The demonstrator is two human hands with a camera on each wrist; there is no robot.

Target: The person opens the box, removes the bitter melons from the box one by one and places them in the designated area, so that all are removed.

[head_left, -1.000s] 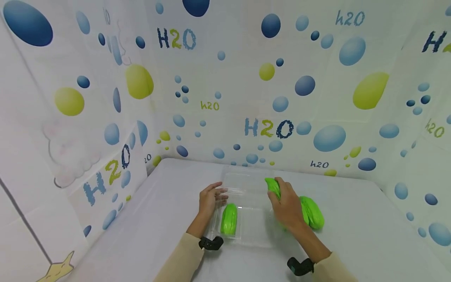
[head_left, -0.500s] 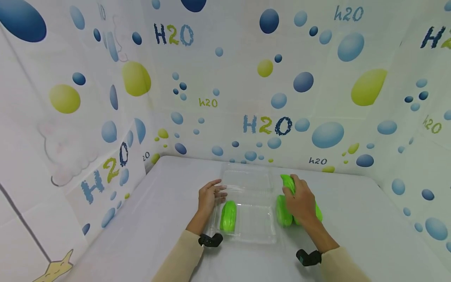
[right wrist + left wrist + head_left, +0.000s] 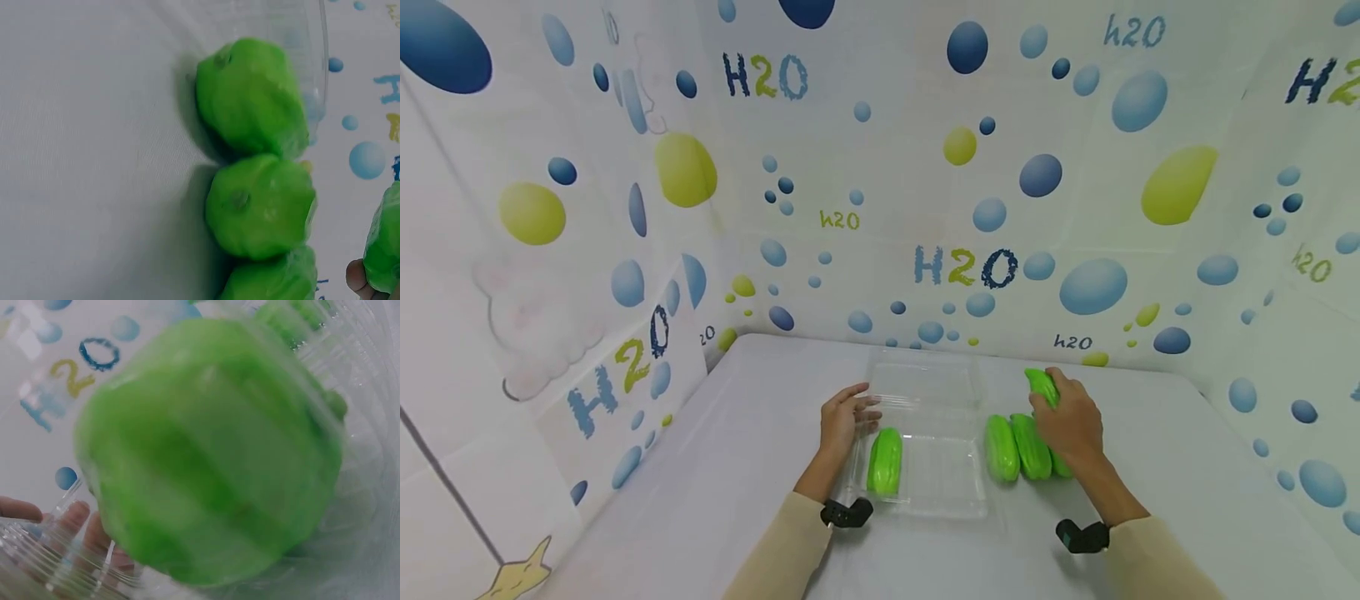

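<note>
A clear plastic clamshell box (image 3: 943,500) lies opened out, its lid (image 3: 925,375) folded back. One long, ridged, bright green vegetable (image 3: 886,462) sits in the box's left part; the left wrist view shows the same vegetable (image 3: 212,450) close up. My left hand (image 3: 841,425) rests at the box's left side, fingers loosely extended; some fingers (image 3: 75,519) show through the plastic. My right hand (image 3: 1071,421) grips another such green vegetable (image 3: 1042,385), raised above a row of three more, including the leftmost vegetable (image 3: 1002,448) and the middle vegetable (image 3: 1032,446).
The row of vegetables lies right of the box on a white-covered table (image 3: 775,375); the rightmost vegetable (image 3: 275,278) is partly hidden by my right hand in the head view. A patterned curtain (image 3: 880,167) stands behind and on both sides.
My right hand has moved right, away from above the box's right edge, still gripping the green vegetable; the row beneath has come into view. My left hand has stayed at the box.
</note>
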